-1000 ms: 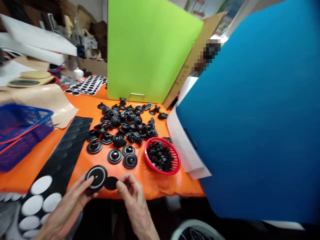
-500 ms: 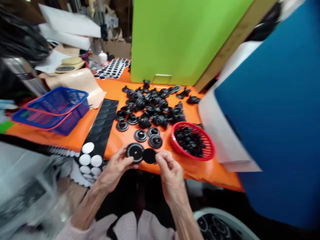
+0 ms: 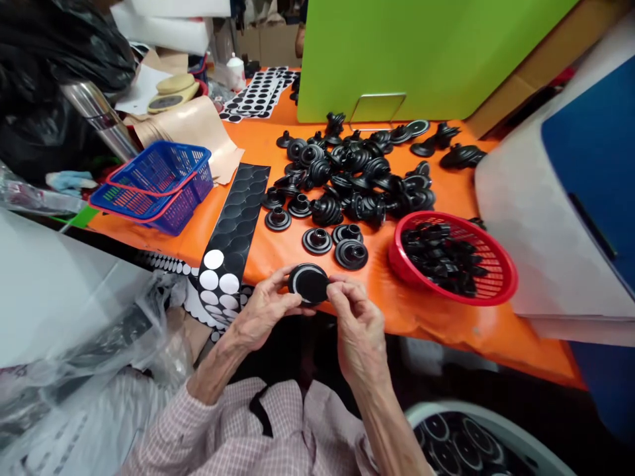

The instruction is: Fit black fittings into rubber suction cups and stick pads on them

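Note:
My left hand (image 3: 270, 307) grips a round black plastic base (image 3: 294, 279) by its left side, with the flat ringed face turned up. Over that face lies a black round sticker (image 3: 313, 285), covering most of it. My right hand (image 3: 354, 304) pinches the sticker's right edge between thumb and forefinger. Just beyond my hands, several black round bases (image 3: 351, 254) rest on the orange table with their stems up. On the left is a black sticker sheet (image 3: 235, 211), its near end showing white circles where stickers are gone.
A pile of black plastic parts (image 3: 357, 165) covers the table's middle. A red basket (image 3: 506, 281) of small black parts stands right, a blue basket (image 3: 186, 205) left. Behind rises a green board (image 3: 421, 59). A white tub (image 3: 516, 430) with round black pieces sits below right.
The sticker, held beside the base before, now lies over its face. My right hand has come closer to my left. The camera view has shifted, so the table appears higher.

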{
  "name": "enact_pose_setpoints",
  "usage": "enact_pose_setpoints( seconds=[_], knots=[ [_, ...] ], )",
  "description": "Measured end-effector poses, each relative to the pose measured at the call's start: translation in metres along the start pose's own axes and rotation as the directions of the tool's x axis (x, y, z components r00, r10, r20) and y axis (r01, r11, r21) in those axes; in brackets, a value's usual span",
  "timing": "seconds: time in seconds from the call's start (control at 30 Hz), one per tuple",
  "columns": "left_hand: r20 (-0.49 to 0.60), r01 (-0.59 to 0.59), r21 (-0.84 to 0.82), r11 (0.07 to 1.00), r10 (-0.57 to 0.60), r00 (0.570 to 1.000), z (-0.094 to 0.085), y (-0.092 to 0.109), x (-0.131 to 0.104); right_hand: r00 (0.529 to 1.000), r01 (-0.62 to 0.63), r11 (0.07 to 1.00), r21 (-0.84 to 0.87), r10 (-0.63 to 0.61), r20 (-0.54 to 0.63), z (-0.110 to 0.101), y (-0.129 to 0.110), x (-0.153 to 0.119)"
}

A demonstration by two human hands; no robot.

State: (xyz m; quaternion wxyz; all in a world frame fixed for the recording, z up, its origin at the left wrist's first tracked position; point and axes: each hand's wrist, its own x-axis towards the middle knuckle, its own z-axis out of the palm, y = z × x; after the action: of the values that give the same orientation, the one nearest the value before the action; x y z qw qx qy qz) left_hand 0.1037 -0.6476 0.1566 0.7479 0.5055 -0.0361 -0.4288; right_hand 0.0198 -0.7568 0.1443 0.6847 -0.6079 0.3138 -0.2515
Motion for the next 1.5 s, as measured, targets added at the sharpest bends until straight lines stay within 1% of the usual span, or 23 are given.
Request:
enact_pose_setpoints(
  seconds=[0.43, 0.67, 0.8, 0.9, 1.0, 1.1, 1.2, 1.27, 1.33, 1.4, 1.43, 1.5],
  knots=[
    [-0.018, -0.012, 0.007, 1.0, 0.012, 1.0, -0.006, -0.005, 0.001, 1.0, 0.013, 1.0, -0.02, -0.013, -0.009, 0.006, 0.012, 0.0],
    [-0.02, -0.001, 0.03, 1.0, 0.002, 1.0, -0.006, -0.004, 0.002, 0.999, 0.033, 0.987, -0.16, -0.035, -0.015, 0.007, 0.009, 0.002],
    [-0.002, -0.007, 0.048, 0.999, 0.007, 1.0, -0.008, -0.005, 0.003, 0.998, 0.051, 0.976, -0.213, -0.057, -0.022, 0.009, 0.011, 0.003],
    [-0.001, -0.025, 0.057, 0.998, 0.025, 1.0, -0.01, -0.008, 0.006, 0.994, 0.097, 0.961, -0.259, -0.107, -0.026, 0.011, 0.015, 0.003],
    [-0.063, -0.035, 0.039, 0.999, 0.038, 0.997, -0.011, -0.011, 0.009, 0.98, 0.178, 0.931, -0.318, -0.197, -0.031, 0.014, 0.018, 0.001],
    [-0.119, -0.039, 0.018, 0.999, 0.041, 0.992, -0.011, -0.013, 0.01, 0.941, 0.297, 0.857, -0.421, -0.337, -0.022, 0.018, 0.021, 0.0],
    [-0.141, -0.049, 0.016, 0.999, 0.051, 0.989, -0.011, -0.014, 0.01, 0.892, 0.385, 0.759, -0.525, -0.453, 0.001, 0.022, 0.025, 0.0],
    [-0.156, -0.063, 0.027, 0.998, 0.066, 0.986, -0.011, -0.014, 0.01, 0.869, 0.418, 0.712, -0.563, -0.494, 0.021, 0.024, 0.028, 0.0],
    [-0.166, -0.081, 0.037, 0.996, 0.086, 0.982, -0.012, -0.015, 0.009, 0.858, 0.439, 0.685, -0.581, -0.511, 0.046, 0.027, 0.031, 0.0],
    [-0.166, -0.092, 0.042, 0.995, 0.098, 0.981, -0.012, -0.015, 0.009, 0.86, 0.441, 0.69, -0.575, -0.508, 0.05, 0.028, 0.034, 0.0],
    [-0.165, -0.097, 0.041, 0.994, 0.102, 0.981, -0.013, -0.015, 0.008, 0.871, 0.422, 0.713, -0.56, -0.49, 0.033, 0.029, 0.034, 0.0],
    [-0.159, -0.099, 0.023, 0.995, 0.101, 0.982, -0.014, -0.015, 0.007, 0.915, 0.34, 0.8, -0.494, -0.402, -0.022, 0.027, 0.034, 0.001]
  ],
)
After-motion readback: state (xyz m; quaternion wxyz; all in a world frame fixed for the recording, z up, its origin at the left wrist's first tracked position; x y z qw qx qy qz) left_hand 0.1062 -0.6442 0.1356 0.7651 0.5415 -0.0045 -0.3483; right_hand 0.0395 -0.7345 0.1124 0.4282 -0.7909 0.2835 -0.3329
